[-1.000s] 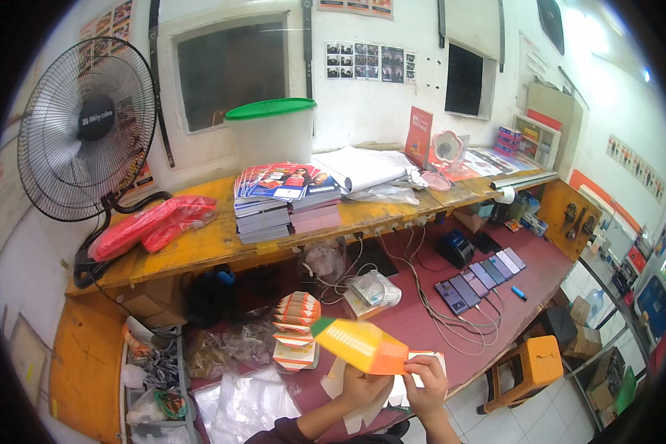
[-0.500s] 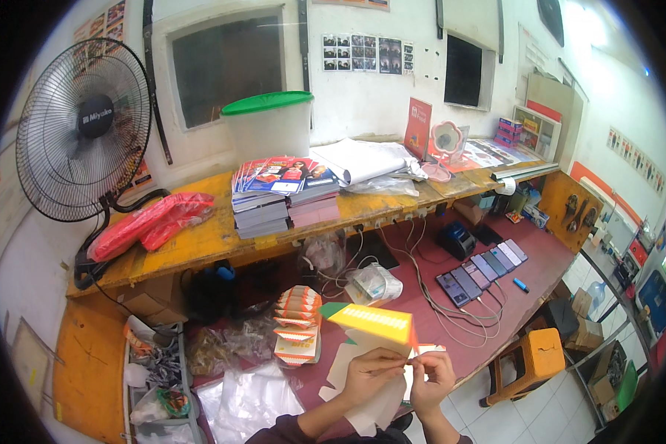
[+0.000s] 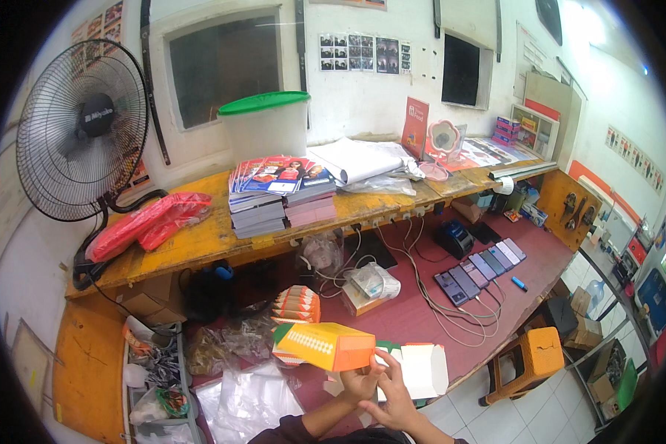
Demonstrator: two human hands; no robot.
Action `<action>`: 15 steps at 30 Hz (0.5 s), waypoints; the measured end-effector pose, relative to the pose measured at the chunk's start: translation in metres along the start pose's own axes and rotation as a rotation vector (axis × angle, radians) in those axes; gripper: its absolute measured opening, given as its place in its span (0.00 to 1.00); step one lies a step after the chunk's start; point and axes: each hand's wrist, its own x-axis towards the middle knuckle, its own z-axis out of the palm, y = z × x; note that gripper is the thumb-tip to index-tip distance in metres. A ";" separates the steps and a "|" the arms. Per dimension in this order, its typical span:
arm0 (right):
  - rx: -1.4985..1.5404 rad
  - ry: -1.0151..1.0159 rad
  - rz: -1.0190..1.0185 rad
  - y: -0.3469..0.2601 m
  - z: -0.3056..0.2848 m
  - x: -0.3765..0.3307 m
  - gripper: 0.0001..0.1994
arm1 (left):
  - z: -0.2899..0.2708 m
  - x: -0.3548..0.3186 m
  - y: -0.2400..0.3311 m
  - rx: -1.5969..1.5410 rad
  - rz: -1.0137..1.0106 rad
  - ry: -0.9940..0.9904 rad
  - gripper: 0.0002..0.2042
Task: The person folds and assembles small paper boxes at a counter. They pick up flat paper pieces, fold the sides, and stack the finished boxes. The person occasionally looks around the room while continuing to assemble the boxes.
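A yellow, orange and green folded paper carton (image 3: 325, 346) is tilted over the table, its green end to the left. My left hand (image 3: 357, 383) is closed on its right end from below. My right hand (image 3: 396, 399) sits just to the right, thumb apart from the fingers, its fingertips against the carton's orange end. Behind the hands lies an opened white carton (image 3: 424, 370) with a green and orange edge. Beyond the held carton stands a stack of orange-and-white folded cartons (image 3: 297, 302), partly hidden by it.
Clear plastic bags (image 3: 248, 399) lie left of my hands, beside a grey bin (image 3: 187, 370) of packets. Cables (image 3: 440, 303) run to a row of phones (image 3: 481, 270). A wooden shelf (image 3: 214, 233) overhangs the table's back. An orange stool (image 3: 540, 355) stands at the right.
The carton has swung left and down, now lying more level. My hands have moved left with it, and my right hand's pinch has loosened. More of the white carton behind shows.
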 end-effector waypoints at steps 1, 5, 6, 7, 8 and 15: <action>0.079 -0.049 0.095 -0.003 0.004 -0.003 0.31 | -0.003 0.001 -0.001 0.073 0.024 -0.017 0.08; 0.284 -0.441 0.579 0.009 -0.005 -0.005 0.32 | -0.011 0.009 -0.005 0.183 0.087 0.076 0.07; 0.215 -0.416 0.607 0.013 -0.008 -0.003 0.29 | -0.011 0.010 -0.005 0.153 0.137 0.118 0.07; 0.206 -0.384 0.482 0.016 -0.012 -0.004 0.29 | -0.011 0.011 -0.006 0.123 0.177 0.153 0.07; 0.165 -0.370 0.416 0.018 -0.016 -0.004 0.28 | -0.010 0.011 -0.006 0.092 0.200 0.183 0.07; 0.131 -0.251 0.448 0.021 -0.005 -0.015 0.20 | -0.016 0.004 -0.008 0.310 0.168 0.081 0.08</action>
